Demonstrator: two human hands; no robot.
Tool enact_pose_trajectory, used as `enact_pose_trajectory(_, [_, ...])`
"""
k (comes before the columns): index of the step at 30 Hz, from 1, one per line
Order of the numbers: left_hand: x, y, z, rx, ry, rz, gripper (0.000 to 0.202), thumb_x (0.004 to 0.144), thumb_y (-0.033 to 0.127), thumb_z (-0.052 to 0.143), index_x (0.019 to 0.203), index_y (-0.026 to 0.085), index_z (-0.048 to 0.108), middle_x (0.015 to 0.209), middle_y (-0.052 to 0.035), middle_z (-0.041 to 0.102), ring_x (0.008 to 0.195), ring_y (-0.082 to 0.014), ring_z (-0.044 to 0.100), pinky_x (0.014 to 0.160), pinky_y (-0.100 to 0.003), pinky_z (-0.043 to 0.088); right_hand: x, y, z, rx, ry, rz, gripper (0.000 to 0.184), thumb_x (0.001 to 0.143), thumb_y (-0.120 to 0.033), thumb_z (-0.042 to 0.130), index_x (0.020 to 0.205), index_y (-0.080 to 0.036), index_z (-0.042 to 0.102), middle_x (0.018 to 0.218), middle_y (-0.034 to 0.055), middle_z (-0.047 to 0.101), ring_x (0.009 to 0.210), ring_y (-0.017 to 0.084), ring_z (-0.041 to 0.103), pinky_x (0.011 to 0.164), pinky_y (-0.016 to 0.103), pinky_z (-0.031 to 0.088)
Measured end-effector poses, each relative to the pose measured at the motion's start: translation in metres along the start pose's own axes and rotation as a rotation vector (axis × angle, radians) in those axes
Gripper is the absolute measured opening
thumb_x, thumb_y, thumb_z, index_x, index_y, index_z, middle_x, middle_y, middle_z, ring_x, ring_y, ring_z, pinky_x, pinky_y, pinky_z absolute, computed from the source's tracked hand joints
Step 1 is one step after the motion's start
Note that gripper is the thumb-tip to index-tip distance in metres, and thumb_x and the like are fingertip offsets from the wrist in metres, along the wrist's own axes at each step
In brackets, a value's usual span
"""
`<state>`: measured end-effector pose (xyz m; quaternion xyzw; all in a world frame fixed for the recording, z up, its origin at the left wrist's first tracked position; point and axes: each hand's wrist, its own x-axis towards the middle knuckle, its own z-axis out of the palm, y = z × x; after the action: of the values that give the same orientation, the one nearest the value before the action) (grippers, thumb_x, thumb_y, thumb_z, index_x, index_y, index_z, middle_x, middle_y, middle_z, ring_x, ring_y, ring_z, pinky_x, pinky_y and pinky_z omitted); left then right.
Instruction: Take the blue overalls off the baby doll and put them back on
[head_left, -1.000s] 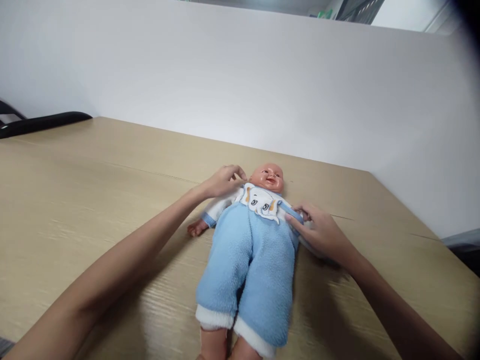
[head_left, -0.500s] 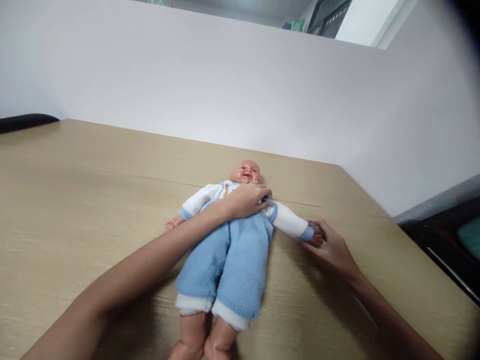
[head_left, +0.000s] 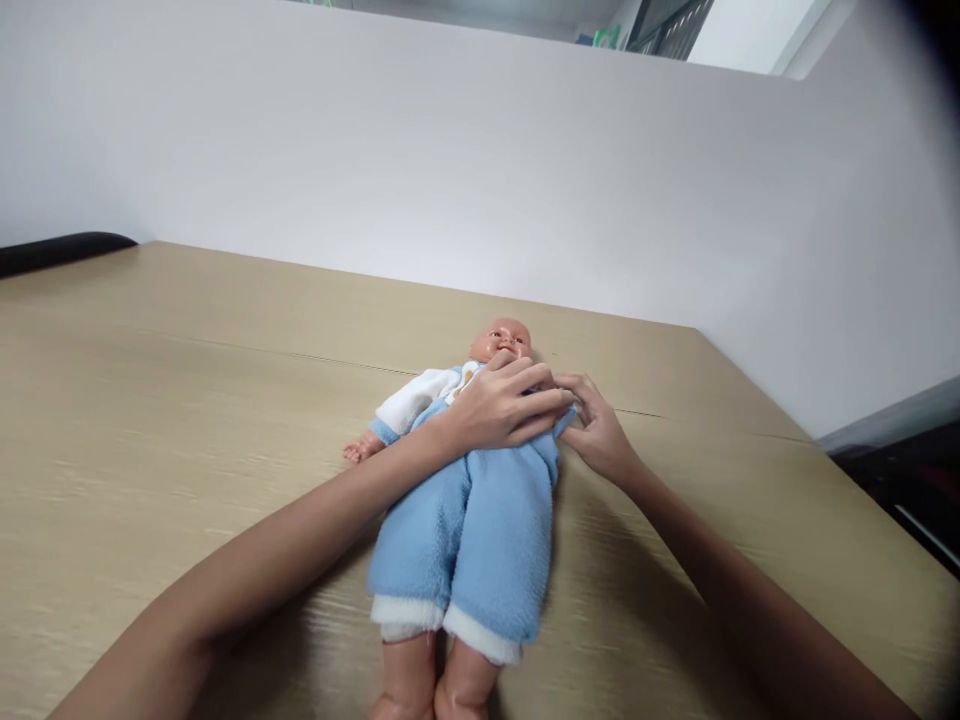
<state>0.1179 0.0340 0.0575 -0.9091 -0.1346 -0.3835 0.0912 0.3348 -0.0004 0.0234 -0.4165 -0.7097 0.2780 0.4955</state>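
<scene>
A baby doll (head_left: 469,500) in a fluffy blue romper with white sleeves lies on its back on a light wooden table (head_left: 150,400), head pointing away from me. My left hand (head_left: 502,405) lies across the doll's chest, fingers curled over the top of the romper. My right hand (head_left: 596,430) meets it at the doll's shoulder on my right, fingers pinched on the blue strap there. The doll's arm on that side is hidden behind my hands. Its other arm lies out to the left.
A white partition wall (head_left: 480,180) runs along the table's far edge and right side. A black chair back (head_left: 60,250) shows at the far left. Dark furniture (head_left: 907,480) stands beyond the table's right edge.
My right hand has left the doll's outstretched hand and moved up to its shoulder. My left hand has stayed on the chest. The doll's right-side arm is no longer visible.
</scene>
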Motion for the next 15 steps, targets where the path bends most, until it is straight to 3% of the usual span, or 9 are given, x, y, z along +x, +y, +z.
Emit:
enact_pose_trajectory(3, [0.003, 0.005, -0.008, -0.103, -0.023, -0.171, 0.028, 0.102, 0.038, 0.052, 0.11, 0.026, 0.076, 0.1, -0.0074, 0.073, 0.093, -0.0237, 0.065, 0.096, -0.043, 0.045, -0.011, -0.005, 0.002, -0.122, -0.083, -0.075, 0.032, 0.094, -0.03, 0.065, 0.126, -0.029, 0.066, 0.12, 0.0074, 0.059, 0.117, 0.029, 0.06, 0.103, 0.045, 0.052])
enact_pose_trajectory(8, [0.017, -0.005, -0.01, -0.588, -0.036, -0.52, 0.016, 0.087, 0.025, 0.059, 0.097, 0.02, 0.071, 0.102, -0.0046, 0.074, 0.1, -0.0215, 0.067, 0.096, -0.035, 0.051, -0.032, -0.018, 0.008, -0.118, -0.074, -0.079, 0.02, 0.102, -0.043, 0.058, 0.109, -0.028, 0.068, 0.117, 0.0076, 0.059, 0.116, 0.03, 0.057, 0.106, 0.047, 0.049])
enact_pose_trajectory(11, [0.018, -0.016, -0.001, -0.67, -0.202, -0.635, 0.019, 0.086, 0.025, 0.058, 0.1, 0.018, 0.069, 0.101, -0.0041, 0.074, 0.097, -0.0209, 0.068, 0.09, -0.033, 0.052, -0.036, -0.022, 0.018, 0.056, 0.044, 0.098, 0.02, 0.103, -0.048, 0.057, 0.1, -0.029, 0.064, 0.108, 0.0053, 0.062, 0.111, 0.027, 0.061, 0.106, 0.046, 0.05])
enact_pose_trajectory(15, [0.014, -0.017, 0.005, -0.451, -0.298, -0.633, 0.023, 0.094, 0.039, 0.059, 0.099, 0.018, 0.066, 0.09, -0.0027, 0.071, 0.086, -0.0211, 0.065, 0.08, -0.033, 0.048, -0.034, -0.01, 0.025, 0.265, 0.191, 0.381, 0.025, 0.101, -0.054, 0.052, 0.097, -0.029, 0.052, 0.095, 0.0031, 0.063, 0.096, 0.025, 0.066, 0.094, 0.042, 0.058])
